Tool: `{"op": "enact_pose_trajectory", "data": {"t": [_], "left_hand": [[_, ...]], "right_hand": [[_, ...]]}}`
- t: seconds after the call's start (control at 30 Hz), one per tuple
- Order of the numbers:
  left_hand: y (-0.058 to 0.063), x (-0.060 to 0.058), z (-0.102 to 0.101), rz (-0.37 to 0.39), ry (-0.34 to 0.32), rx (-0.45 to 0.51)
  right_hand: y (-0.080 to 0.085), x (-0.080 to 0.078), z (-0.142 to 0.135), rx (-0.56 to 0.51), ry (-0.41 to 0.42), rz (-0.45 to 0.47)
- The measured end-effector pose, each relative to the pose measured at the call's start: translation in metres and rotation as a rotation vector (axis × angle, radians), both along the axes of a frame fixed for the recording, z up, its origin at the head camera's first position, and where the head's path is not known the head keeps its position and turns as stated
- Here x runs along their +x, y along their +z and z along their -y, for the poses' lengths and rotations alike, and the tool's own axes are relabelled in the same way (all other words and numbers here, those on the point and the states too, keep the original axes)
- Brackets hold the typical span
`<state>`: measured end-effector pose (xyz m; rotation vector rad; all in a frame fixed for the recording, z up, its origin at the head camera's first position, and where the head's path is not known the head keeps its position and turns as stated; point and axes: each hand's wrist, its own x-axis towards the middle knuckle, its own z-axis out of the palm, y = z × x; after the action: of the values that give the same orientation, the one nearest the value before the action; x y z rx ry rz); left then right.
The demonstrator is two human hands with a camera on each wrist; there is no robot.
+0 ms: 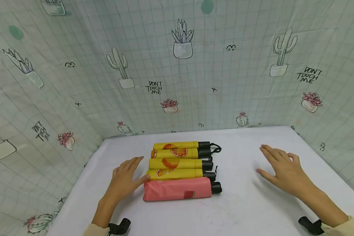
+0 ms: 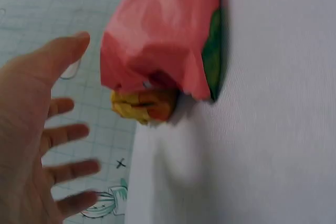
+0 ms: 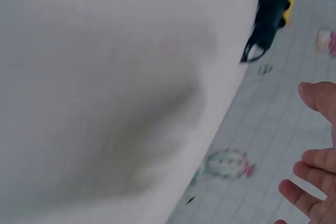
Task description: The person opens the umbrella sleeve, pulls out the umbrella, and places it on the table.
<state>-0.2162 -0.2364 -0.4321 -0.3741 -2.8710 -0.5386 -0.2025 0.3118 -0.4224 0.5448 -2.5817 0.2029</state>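
Several folded umbrellas lie side by side on the white table, black handles to the right. The nearest is a pink umbrella (image 1: 177, 189) with a watermelon patch; behind it are yellow umbrellas (image 1: 175, 164) with orange-fruit prints. My left hand (image 1: 124, 178) hovers at their left ends, fingers spread, thumb tip overlapping the front yellow umbrella in the head view. In the left wrist view the pink umbrella's end (image 2: 157, 51) stands apart from that thumb. Off to the right, my right hand (image 1: 286, 172) is held above the table with fingers extended and nothing in it.
The white tabletop (image 1: 242, 209) extends around the umbrellas, its back edge meeting a hanging cloth (image 1: 212, 68) printed with cacti. A black wrist band (image 1: 119, 226) sits on the left wrist, another band (image 1: 311, 226) on the right. Black cord loops (image 1: 216, 148) stick out from the handles.
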Motion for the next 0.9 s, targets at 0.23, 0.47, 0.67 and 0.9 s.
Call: {"op": "enact_pose_trajectory", "data": {"t": [0.23, 0.47, 0.67, 0.9], "left_hand": [[-0.006, 0.021, -0.018, 0.101, -0.132, 0.245], [-0.011, 0.027, -0.019, 0.016, -0.24, 0.297], [-0.013, 0.023, -0.013, -0.003, -0.282, 0.324], [-0.019, 0.018, -0.011, 0.011, -0.304, 0.34]], "right_hand": [[-0.006, 0.018, 0.05, -0.048, 0.145, -0.015], [-0.008, 0.028, 0.081, -0.111, 0.202, 0.036], [-0.006, 0.026, 0.094, -0.124, 0.255, 0.055], [-0.006, 0.025, 0.105, -0.114, 0.314, 0.086]]}}
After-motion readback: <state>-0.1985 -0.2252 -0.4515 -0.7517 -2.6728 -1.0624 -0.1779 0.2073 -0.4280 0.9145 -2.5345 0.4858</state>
